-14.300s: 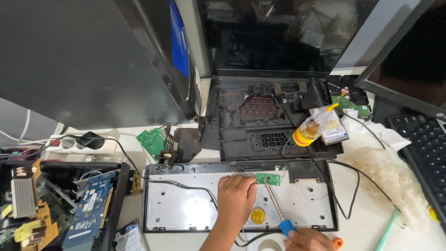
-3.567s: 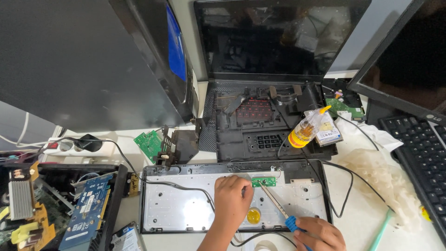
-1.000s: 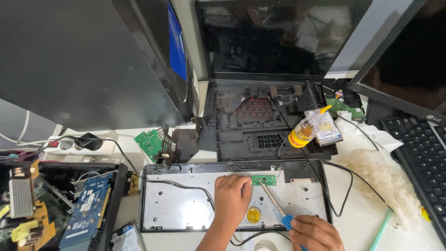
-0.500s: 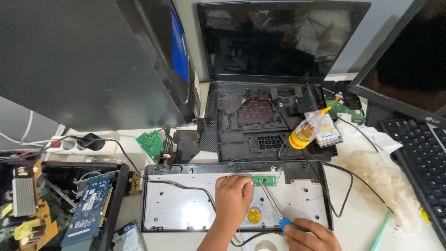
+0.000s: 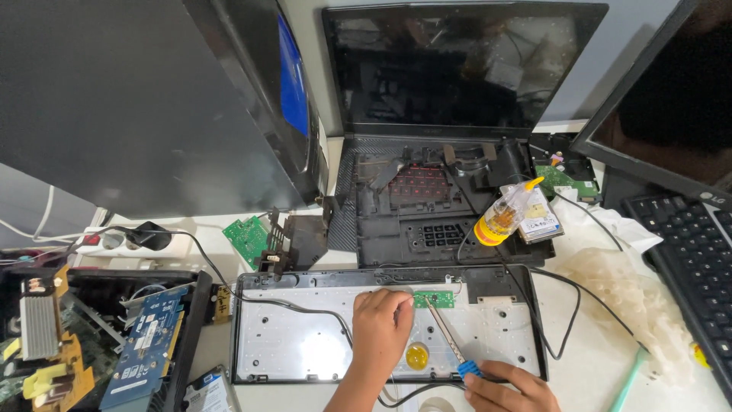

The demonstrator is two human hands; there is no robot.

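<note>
Two hands at an opened keyboard [image 5: 305, 358] on the bench: left hand [image 5: 380, 324] flat, steadying beside the green board [image 5: 434, 299]; right hand [image 5: 503, 385] gripping soldering iron [image 5: 448, 342], tip on board.

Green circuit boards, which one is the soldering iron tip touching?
The small green board inside the opened keyboard, beside the left hand; the others lie elsewhere.

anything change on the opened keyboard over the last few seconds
Very little. The right hand still holds the blue-handled soldering iron, tip at the small green board; it only shifted slightly. The left hand stays pressed on the keyboard tray. The yellow bottle has not moved.
</note>
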